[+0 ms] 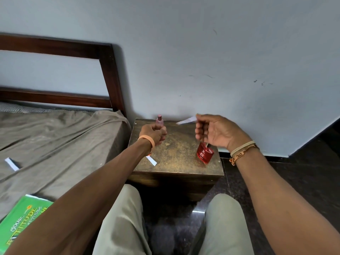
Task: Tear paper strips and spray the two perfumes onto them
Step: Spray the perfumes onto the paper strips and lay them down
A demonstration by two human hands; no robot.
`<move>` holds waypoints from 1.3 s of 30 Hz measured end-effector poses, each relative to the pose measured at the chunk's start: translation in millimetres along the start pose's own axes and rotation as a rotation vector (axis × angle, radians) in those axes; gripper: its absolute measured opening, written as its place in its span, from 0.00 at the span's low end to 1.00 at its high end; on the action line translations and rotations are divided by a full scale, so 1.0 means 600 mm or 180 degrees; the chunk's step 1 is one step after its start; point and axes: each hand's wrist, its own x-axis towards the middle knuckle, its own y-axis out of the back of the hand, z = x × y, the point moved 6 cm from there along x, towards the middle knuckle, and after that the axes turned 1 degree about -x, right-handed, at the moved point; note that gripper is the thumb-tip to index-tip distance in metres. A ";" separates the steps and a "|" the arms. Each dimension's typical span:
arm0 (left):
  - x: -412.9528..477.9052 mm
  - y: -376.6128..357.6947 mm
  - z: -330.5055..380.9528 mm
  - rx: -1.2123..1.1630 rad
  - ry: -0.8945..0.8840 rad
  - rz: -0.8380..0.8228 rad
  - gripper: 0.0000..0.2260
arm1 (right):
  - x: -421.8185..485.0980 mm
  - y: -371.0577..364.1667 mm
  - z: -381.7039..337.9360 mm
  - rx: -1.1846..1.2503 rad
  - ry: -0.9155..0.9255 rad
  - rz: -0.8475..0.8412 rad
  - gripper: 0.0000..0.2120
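Observation:
My left hand (153, 133) is closed around a small pink perfume bottle (159, 122), held upright above the back left of the wooden bedside table (176, 150). My right hand (215, 132) pinches a white paper strip (185, 120) that points left toward the pink bottle. A red perfume bottle (204, 153) stands tilted on the table below my right hand. Another white strip (151, 160) lies on the table's front left, partly under my left wrist.
A bed with a brown sheet (55, 140) fills the left side, with a white paper strip (11, 163) on it and a green book (22, 216) near its front edge. The wall stands right behind the table. My knees are below, over a dark floor (303, 181).

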 end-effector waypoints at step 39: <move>0.004 -0.011 -0.024 0.0146 0.0190 -0.0179 0.04 | 0.016 0.022 0.020 -0.1586 0.0244 0.0460 0.08</move>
